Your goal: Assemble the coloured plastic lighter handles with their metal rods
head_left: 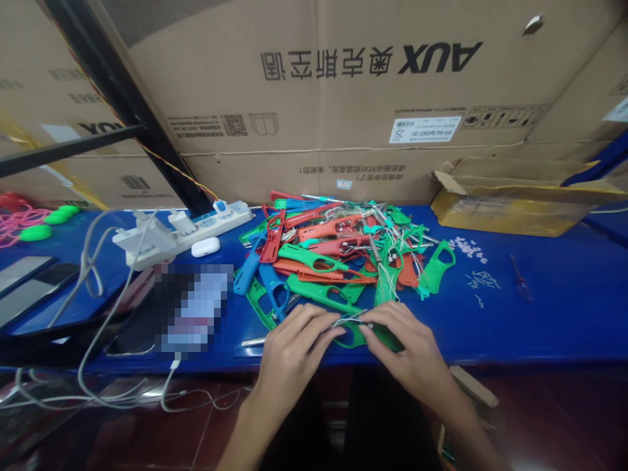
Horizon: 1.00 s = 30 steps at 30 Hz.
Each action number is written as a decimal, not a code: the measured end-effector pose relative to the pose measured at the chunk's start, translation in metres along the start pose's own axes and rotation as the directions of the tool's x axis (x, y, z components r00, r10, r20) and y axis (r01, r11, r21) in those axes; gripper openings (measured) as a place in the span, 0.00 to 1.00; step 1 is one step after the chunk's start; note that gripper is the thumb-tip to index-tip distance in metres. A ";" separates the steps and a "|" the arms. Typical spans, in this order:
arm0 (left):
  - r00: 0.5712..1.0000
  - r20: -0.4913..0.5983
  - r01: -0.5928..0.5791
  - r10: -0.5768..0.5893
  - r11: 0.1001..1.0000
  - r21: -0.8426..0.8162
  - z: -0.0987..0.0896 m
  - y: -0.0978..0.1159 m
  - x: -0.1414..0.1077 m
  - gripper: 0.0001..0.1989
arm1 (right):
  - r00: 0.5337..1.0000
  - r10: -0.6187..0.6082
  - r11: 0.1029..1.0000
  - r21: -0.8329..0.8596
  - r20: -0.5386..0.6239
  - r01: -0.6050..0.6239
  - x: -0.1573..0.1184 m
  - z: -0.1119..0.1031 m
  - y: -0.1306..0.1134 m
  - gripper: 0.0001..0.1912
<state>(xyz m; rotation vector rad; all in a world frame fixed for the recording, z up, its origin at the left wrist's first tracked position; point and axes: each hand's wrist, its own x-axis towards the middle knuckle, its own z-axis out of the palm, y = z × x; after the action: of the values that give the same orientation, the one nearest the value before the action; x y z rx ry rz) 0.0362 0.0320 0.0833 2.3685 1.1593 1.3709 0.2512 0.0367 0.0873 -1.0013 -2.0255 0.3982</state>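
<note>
My left hand (293, 350) and my right hand (411, 340) meet at the front edge of the blue table. Both are closed in a pinch on thin pale wires (347, 319) stretched between their fingertips. Left of my left hand, a metal tube (252, 342) pokes out; I cannot tell if that hand holds it too. Beneath my fingers lies a green plastic casing (350, 337), partly covered. Just beyond is a heap of lighter-shaped casings: a green casing (318, 292), an orange casing (328, 227), a blue casing (273, 288) and several more, mixed with metal tubes and white wires.
A phone (196, 314) on a cable, a white earbud case (205, 246) and a power strip (196, 229) are on the left. To the right lie small pale parts (468, 250), metal bits (483, 281), a screwdriver (521, 280) and an open carton (510, 206). Large cardboard (343, 118) stands behind.
</note>
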 end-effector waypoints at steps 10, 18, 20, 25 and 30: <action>0.959 0.261 0.132 -0.111 0.989 -0.063 -0.021 -0.001 0.004 0.13 | 0.999 0.027 0.992 -0.120 -0.036 -0.032 -0.010 -0.002 -0.001 0.06; 0.960 0.259 0.133 -0.109 0.988 -0.079 -0.032 -0.008 0.000 0.07 | 0.999 0.037 0.984 -0.177 0.018 -0.034 -0.024 -0.003 0.001 0.06; 0.964 0.251 0.098 -0.085 0.994 -0.041 -0.031 -0.010 0.000 0.06 | 0.998 0.050 0.984 -0.174 0.049 -0.041 -0.022 -0.003 0.001 0.07; 0.966 0.247 0.052 -0.072 0.995 0.088 -0.031 -0.015 -0.002 0.07 | 0.991 0.064 0.983 -0.178 0.120 -0.042 -0.014 -0.007 0.001 0.09; 0.968 0.226 0.083 -0.112 0.988 0.132 -0.031 -0.020 -0.001 0.08 | 0.985 0.060 0.986 -0.163 0.164 -0.033 -0.005 -0.009 0.005 0.10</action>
<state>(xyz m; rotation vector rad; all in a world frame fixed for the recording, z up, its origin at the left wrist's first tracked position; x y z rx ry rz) 0.0005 0.0380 0.0900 2.4367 1.3037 0.9851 0.2629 0.0351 0.0870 -1.1479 -2.2171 0.3590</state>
